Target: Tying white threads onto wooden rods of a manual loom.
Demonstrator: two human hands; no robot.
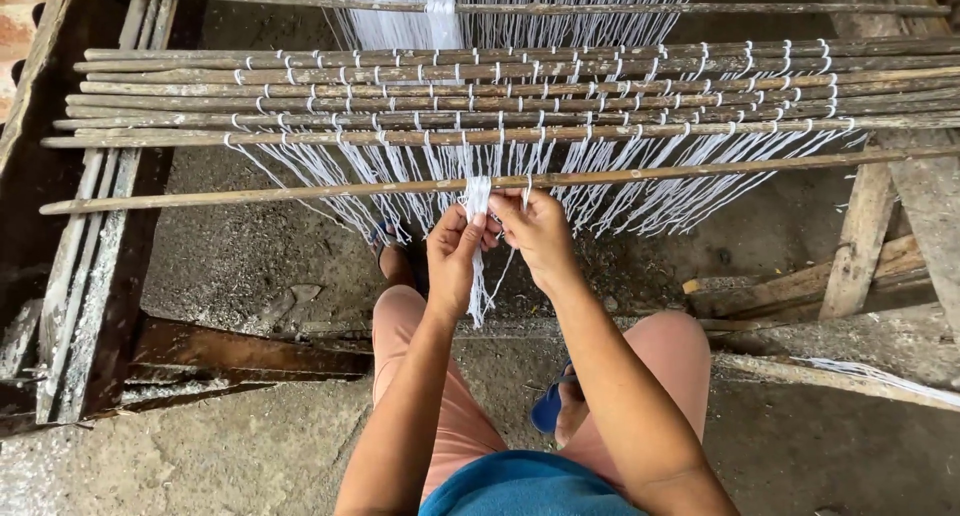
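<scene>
My left hand [455,254] and my right hand [538,234] meet just below a thin wooden rod [250,194] that runs across a loom frame. Both pinch a bunch of white threads [478,198] that is looped over that rod; its loose tail [480,291] hangs down past my left palm. Above the rod lie several more wooden rods [500,106] bound with white thread loops, and many white threads [640,186] hang slanting from them.
A wooden frame beam [95,256] runs down the left side and wooden planks [860,241] stand at the right. My knees in pink trousers [680,346] and a blue sandal [547,408] are over the grey concrete floor [230,266].
</scene>
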